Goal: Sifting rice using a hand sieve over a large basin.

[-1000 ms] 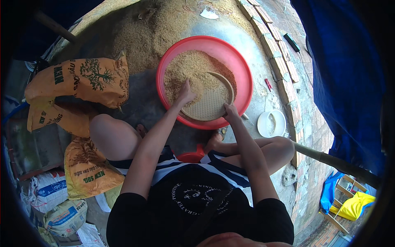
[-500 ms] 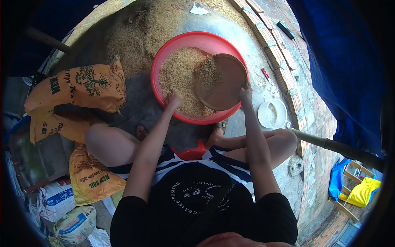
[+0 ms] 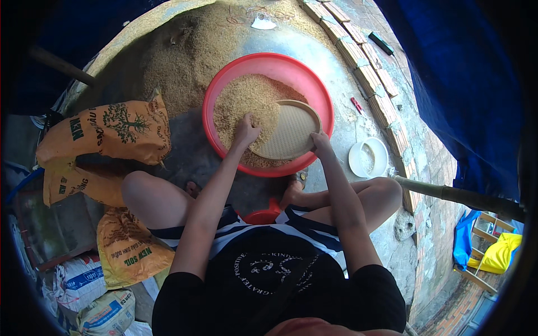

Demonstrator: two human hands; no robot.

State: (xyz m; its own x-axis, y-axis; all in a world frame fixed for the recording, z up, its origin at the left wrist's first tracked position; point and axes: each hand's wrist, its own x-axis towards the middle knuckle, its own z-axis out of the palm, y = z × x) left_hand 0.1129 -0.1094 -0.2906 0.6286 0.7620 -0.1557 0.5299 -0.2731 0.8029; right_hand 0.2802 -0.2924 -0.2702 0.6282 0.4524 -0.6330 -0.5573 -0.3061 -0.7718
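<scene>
A round woven sieve (image 3: 296, 127) lies nearly level inside a wide red basin (image 3: 324, 101), with grain or husks heaped over its left part. At its right rim, my right hand (image 3: 321, 143) is closed, gripping the edge. My left hand (image 3: 246, 132) is at the opposite rim, thumb toward the sieve and fingers partly sunk in the loose material; it seems closed on that edge. Tan grain or husks (image 3: 232, 101) fill much of the basin around the sieve, covering its left rim.
A large husk pile (image 3: 185, 61) spreads beyond the basin. Orange sacks (image 3: 103, 134) lie at left, with other sacks (image 3: 81, 280) below. On the right are a white bucket (image 3: 368, 158), a red-handled tool (image 3: 356, 105), stacked tiles (image 3: 370, 78), a bamboo pole (image 3: 448, 193) and blue tarp (image 3: 459, 89).
The sieve has gone from tilted to nearly level, its woven surface now bright. My left hand has moved from the grain to the sieve's left rim; my right hand keeps its grip.
</scene>
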